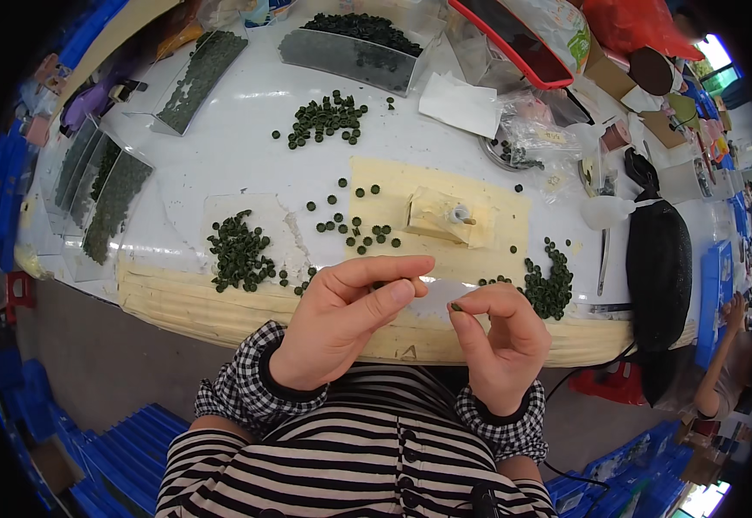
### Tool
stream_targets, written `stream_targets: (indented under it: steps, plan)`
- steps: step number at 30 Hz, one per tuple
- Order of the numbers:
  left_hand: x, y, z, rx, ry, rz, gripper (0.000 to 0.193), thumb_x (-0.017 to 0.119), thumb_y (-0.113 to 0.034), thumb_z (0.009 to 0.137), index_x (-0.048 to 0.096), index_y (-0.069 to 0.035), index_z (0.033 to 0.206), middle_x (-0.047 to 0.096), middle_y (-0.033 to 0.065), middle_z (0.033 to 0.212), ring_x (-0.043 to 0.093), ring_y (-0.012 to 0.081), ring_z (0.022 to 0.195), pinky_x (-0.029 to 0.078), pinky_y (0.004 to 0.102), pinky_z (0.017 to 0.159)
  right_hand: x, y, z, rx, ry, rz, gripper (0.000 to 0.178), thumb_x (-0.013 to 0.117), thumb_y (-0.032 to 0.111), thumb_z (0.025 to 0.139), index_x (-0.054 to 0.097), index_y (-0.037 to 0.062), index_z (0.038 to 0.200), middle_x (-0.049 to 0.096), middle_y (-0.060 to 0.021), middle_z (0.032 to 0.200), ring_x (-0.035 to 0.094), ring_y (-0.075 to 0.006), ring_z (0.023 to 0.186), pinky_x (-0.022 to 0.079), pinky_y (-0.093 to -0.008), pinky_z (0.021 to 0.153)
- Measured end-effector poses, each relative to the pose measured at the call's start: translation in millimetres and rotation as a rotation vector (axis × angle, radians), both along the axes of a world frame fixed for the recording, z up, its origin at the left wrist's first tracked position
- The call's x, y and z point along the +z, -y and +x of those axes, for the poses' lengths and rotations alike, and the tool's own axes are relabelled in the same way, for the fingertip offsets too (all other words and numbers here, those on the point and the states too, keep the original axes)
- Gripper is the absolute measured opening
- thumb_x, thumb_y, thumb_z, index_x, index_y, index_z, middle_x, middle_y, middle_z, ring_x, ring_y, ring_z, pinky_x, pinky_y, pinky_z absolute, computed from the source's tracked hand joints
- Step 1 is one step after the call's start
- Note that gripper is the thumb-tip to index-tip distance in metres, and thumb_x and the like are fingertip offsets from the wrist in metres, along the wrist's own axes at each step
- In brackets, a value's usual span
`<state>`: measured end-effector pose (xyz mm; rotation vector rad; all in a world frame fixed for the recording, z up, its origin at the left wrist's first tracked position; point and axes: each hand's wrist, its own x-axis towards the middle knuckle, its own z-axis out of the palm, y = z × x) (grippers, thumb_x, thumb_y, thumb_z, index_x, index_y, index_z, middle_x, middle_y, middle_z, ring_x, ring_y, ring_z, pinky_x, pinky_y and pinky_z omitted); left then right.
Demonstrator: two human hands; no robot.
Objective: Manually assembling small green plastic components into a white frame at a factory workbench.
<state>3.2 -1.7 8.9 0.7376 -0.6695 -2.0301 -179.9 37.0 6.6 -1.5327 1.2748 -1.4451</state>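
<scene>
Near the table's front edge, my right hand (pixel 505 337) pinches a small dark green piece (pixel 455 307) between thumb and index finger. Just to its left, my left hand (pixel 337 315) is closed too, its thumb pressed toward the index finger. What it holds, if anything, is mostly hidden behind the fingers. Beyond both hands stands a tape-wrapped block (pixel 436 217) with a small metal tip on top, on a yellow sheet (pixel 501 203). Small round dark green cap-like pieces (pixel 380 235) lie loose to the block's left. A denser pile (pixel 549 281) of them sits beyond my right hand.
More green pieces form heaps at left (pixel 240 252) and farther back (pixel 328 119). Clear bins (pixel 350 62) of pieces line the far and left sides. A red-framed phone (pixel 514 39), a white tissue (pixel 461 104) and a black bag (pixel 657 268) are at right. Another person's arm (pixel 721 363) shows far right.
</scene>
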Motion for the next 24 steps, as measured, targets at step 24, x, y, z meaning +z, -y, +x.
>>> stream_targets:
  steps: [24]
  plan:
    - [-8.9, -4.7, 0.1, 0.038, 0.17, -0.253, 0.017, 0.067, 0.002, 0.089, 0.069, 0.003, 0.106, 0.071, 0.0107, 0.101, 0.065, 0.0102, 0.091, 0.052, 0.0215, 0.079, -2.0, 4.7, 11.6, 0.004, 0.098, 0.001, 0.017, 0.074, -0.008, 0.076, 0.067, -0.0016, 0.09, 0.066, -0.0093, 0.087, 0.06, -0.0171, 0.079, 0.047, -0.0265, 0.071]
